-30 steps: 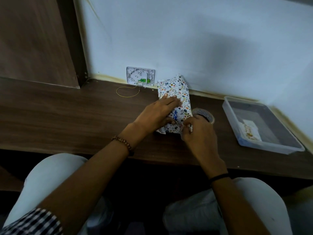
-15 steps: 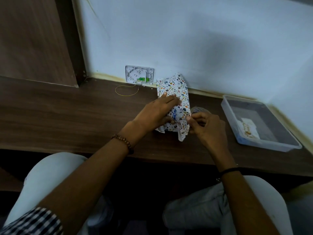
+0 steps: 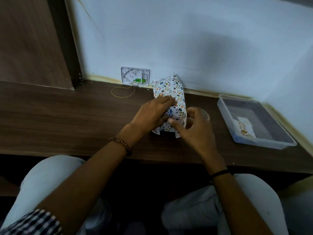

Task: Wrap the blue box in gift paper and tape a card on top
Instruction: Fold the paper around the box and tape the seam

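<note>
As your flat left hand (image 3: 152,112) pinned the gift paper (image 3: 171,89), your right hand (image 3: 194,128) beside it curled, grip unclear; the flap (image 3: 177,134) needed tautness.

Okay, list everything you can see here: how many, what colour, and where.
box: one, blue, mid-desk, mostly covered by the paper
paper: one sheet, white with coloured spots, round the box
tape roll: one, clear, partly hidden behind the right hand
tray: one, clear, right end of the desk
card: one, white, in the tray
wire: one loop, yellow, on the desk by the wall
wall plate: one, white, on the wall
desk: one, dark brown
left hand: presses flat on the paper
right hand: thumb on the paper; grip unclear
</note>
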Demonstrator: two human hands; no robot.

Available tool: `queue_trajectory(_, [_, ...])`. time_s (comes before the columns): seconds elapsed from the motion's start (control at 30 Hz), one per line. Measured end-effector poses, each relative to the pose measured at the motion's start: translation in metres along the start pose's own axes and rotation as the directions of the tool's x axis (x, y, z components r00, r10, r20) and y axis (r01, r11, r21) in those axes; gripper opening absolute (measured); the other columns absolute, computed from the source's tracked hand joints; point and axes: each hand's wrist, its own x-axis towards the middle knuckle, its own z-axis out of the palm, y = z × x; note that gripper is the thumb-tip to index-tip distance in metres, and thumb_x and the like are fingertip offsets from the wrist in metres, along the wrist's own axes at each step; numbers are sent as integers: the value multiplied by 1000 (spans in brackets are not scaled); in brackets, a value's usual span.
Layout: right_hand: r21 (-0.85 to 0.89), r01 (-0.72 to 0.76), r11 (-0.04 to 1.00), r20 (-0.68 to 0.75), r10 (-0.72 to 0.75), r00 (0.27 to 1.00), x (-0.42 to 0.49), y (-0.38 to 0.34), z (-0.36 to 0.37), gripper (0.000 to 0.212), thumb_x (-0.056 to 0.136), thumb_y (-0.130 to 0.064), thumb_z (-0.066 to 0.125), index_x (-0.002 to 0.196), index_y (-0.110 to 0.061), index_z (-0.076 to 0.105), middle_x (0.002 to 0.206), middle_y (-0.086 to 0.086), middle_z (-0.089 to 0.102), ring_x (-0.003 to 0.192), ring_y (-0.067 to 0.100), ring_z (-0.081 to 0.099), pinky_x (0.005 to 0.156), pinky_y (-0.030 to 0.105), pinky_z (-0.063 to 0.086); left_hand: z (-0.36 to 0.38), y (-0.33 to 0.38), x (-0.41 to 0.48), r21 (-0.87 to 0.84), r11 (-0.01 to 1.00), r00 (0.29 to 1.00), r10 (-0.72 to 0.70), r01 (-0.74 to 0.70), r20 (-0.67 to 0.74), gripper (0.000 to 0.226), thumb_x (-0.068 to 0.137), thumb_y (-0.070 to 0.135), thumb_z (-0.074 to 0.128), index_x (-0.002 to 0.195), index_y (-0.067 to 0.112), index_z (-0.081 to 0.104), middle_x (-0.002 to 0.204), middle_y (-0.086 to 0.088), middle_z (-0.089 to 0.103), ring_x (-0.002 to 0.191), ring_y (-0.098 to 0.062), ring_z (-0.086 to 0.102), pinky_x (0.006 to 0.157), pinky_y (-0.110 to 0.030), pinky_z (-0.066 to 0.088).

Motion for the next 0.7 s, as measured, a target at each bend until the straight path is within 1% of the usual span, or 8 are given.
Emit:
queue_trajectory(0.07, [-157, 4, 988, 62, 6, 998, -6, -5, 8, 89, 76, -60, 73, 143, -25, 26, 141, -4, 48, 123, 18, 54, 95, 46, 49, -2, 2, 0, 11, 1000, 1000, 1, -1, -19, 54, 79, 20, 77, 129, 16, 58, 136, -2, 56, 122, -24, 56, 85, -42, 53])
queue_trajectory(0.1, [-221, 17, 975, 65, -3, 998, -8, -7, 13, 94, 78, -53, 73, 147, -22, 18, 148, 0, 43, 128, 22, 50, 95, 46, 47, -2, 3, -1, 16, 1000, 1000, 5, -4, -21, 54, 79, 20, 77, 129, 16, 58, 135, -2, 57, 120, -24, 57, 84, -42, 54])
queue_trajectory(0.17, [-271, 45, 962, 23, -40, 999, -10, -7, 21, 89, 85, -37, 70, 150, -17, 13, 149, 6, 41, 128, 26, 51, 89, 43, 48, -3, 3, 0, 25, 1000, 1000, 16, -15, -21, 54, 79, 21, 78, 129, 15, 58, 133, -3, 58, 118, -24, 58, 82, -41, 54])
queue_trajectory(0.27, [-273, 51, 961, -62, -71, 996, -7, -4, 22, 63, 94, -26, 58, 145, -17, 22, 138, 6, 53, 114, 27, 61, 75, 36, 45, -5, 2, 1, 39, 999, 999, 37, -36, -21, 52, 80, 24, 77, 128, 15, 60, 132, -3, 59, 114, -25, 61, 79, -40, 54])
queue_trajectory(0.4, [-217, -21, 976, -100, -1, 995, -1, -1, 17, 48, 96, -31, 58, 137, -23, 35, 129, 3, 61, 114, 27, 60, 82, 41, 46, -4, 1, 2, 55, 997, 998, 53, -52, -26, 52, 77, 23, 80, 125, 14, 61, 131, -4, 61, 111, -26, 63, 77, -40, 55])
queue_trajectory(0.5, [-191, -31, 981, -121, 7, 993, 2, 1, 18, 45, 94, -35, 61, 133, -24, 41, 125, 1, 63, 114, 26, 60, 82, 40, 46, -1, -1, 2, 43, 997, 997, 62, -60, -37, 54, 74, 19, 81, 124, 13, 62, 128, -5, 62, 109, -27, 64, 77, -43, 58])
queue_trajectory(0.6, [-170, -33, 985, -132, 11, 991, 2, 0, 20, 51, 93, -35, 64, 135, -23, 38, 131, 1, 59, 115, 24, 60, 80, 39, 46, 0, -4, 3, 30, 998, 998, 63, -62, -19, 54, 75, 23, 80, 125, 14, 60, 129, -4, 61, 108, -27, 64, 76, -46, 58])
queue_trajectory(0.7, [-131, 49, 990, -159, -70, 985, -1, 2, 22, 57, 89, -41, 68, 132, -23, 34, 136, -2, 54, 116, 19, 58, 73, 32, 43, -2, -12, 5, -23, 998, 997, 55, -54, 45, 60, 78, 31, 78, 132, 17, 56, 137, -2, 55, 118, -24, 59, 84, -46, 55])
